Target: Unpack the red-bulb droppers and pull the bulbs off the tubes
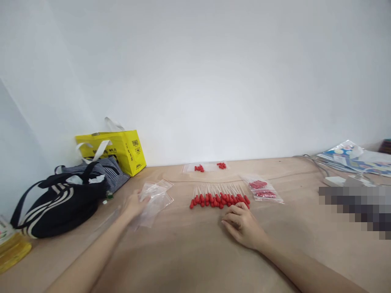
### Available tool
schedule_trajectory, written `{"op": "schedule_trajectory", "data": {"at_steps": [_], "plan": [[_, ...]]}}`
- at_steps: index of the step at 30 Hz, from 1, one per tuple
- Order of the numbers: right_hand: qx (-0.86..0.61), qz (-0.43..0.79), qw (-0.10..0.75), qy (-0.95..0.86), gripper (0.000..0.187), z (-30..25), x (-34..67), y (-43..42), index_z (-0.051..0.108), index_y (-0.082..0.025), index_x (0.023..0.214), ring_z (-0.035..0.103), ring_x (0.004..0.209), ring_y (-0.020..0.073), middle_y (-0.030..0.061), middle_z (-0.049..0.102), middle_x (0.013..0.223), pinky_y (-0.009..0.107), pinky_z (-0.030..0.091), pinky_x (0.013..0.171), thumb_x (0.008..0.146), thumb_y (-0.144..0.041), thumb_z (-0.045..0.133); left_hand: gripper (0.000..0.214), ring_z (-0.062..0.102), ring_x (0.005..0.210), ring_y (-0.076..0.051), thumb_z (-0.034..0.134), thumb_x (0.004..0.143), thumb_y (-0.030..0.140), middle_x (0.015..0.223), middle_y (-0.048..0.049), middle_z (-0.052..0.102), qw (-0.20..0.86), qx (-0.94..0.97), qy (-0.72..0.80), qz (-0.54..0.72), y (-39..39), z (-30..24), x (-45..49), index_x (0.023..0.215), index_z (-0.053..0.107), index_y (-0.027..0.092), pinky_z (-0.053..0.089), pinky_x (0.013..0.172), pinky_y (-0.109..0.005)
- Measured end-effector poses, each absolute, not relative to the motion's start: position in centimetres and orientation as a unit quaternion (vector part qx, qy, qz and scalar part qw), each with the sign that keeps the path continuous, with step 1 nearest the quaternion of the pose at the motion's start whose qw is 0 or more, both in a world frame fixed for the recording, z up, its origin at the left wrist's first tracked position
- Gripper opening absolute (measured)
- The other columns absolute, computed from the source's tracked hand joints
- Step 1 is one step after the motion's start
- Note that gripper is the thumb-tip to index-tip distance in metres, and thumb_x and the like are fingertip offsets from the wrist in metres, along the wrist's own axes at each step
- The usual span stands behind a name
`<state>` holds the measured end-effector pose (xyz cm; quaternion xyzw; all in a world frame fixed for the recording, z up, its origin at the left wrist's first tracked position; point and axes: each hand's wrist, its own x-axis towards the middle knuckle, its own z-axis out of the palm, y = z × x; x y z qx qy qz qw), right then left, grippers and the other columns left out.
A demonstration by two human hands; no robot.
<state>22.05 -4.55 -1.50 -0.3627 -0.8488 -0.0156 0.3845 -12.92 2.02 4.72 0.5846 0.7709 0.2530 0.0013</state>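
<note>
A row of thin pale sticks with red tips (218, 196) lies on the tan table (189, 260). My right hand (242, 226) rests just in front of the row, fingers curled loosely, fingertips touching the red tips at its right end. My left hand (134, 203) reaches left and grips a clear plastic bag from a small pile of clear bags (154, 197). Right of the row lie filled clear bags of red-tipped sticks (262, 189). Farther back, near the wall, lie more bagged sticks (209, 167).
At the left stand a yellow shopping bag (117, 150), a striped bag (100, 173) and a black bag with white stripes (58, 205). A yellow bottle (10, 250) is at the left edge. Printed sheets and cables (356, 160) lie at the right.
</note>
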Motion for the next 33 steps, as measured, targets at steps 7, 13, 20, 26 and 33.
{"op": "schedule_trajectory", "data": {"at_steps": [7, 13, 20, 26, 33], "plan": [[-0.38, -0.029, 0.404, -0.832, 0.014, -1.9, 21.8, -4.6, 0.058, -0.02, 0.069, 0.052, 0.064, 0.0113, 0.0005, 0.059, 0.071, 0.029, 0.037, 0.067, 0.079, -0.018, 0.047, 0.051, 0.022, 0.127, -0.027, 0.029, 0.082, 0.043, 0.137, -0.0071, 0.029, -0.006, 0.691, 0.722, 0.037, 2.0, 0.5, -14.1, 0.129, 0.034, 0.024, 0.017, 0.098, -0.052], [-0.56, -0.049, 0.425, -0.709, 0.018, -1.2, 25.0, -1.2, 0.061, -0.022, 0.074, 0.054, 0.08, 0.0189, 0.0039, 0.06, 0.08, 0.036, 0.036, 0.075, 0.078, -0.028, 0.045, 0.048, 0.021, 0.127, -0.027, 0.028, 0.083, 0.041, 0.136, -0.0057, 0.031, -0.046, 0.696, 0.714, 0.054, 2.1, 1.4, -14.2, 0.127, 0.039, 0.023, 0.011, 0.1, -0.054], [-0.853, 0.011, 0.284, -0.438, 0.063, -0.9, 33.0, 4.2, 0.056, -0.013, 0.105, 0.043, 0.103, 0.0388, 0.0217, 0.051, 0.108, 0.054, 0.031, 0.078, 0.062, -0.059, 0.05, 0.036, 0.038, 0.118, -0.021, 0.035, 0.082, 0.038, 0.118, -0.0043, 0.053, -0.05, 0.814, 0.533, 0.225, -1.7, 2.0, -7.2, 0.105, 0.057, 0.021, 0.026, 0.101, -0.038], [-0.838, 0.092, 0.339, -0.417, 0.073, -3.0, 33.8, 5.4, 0.054, -0.017, 0.107, 0.045, 0.103, 0.0365, 0.018, 0.056, 0.104, 0.053, 0.026, 0.086, 0.051, -0.063, 0.058, 0.037, 0.033, 0.122, -0.024, 0.044, 0.08, 0.038, 0.131, -0.0048, 0.04, 0.113, 0.868, 0.441, 0.2, -3.6, -0.4, -1.9, 0.114, 0.049, 0.025, 0.032, 0.099, -0.04], [-0.811, 0.101, 0.423, -0.391, 0.026, -3.2, 34.0, 5.4, 0.06, -0.019, 0.077, 0.052, 0.092, 0.0311, 0.0101, 0.062, 0.08, 0.052, 0.023, 0.087, 0.07, -0.041, 0.048, 0.036, 0.038, 0.118, -0.024, 0.045, 0.08, 0.036, 0.126, -0.0078, 0.043, 0.118, 0.849, 0.46, 0.231, -3.2, -1.0, -1.3, 0.113, 0.049, 0.021, 0.033, 0.098, -0.039]]}}
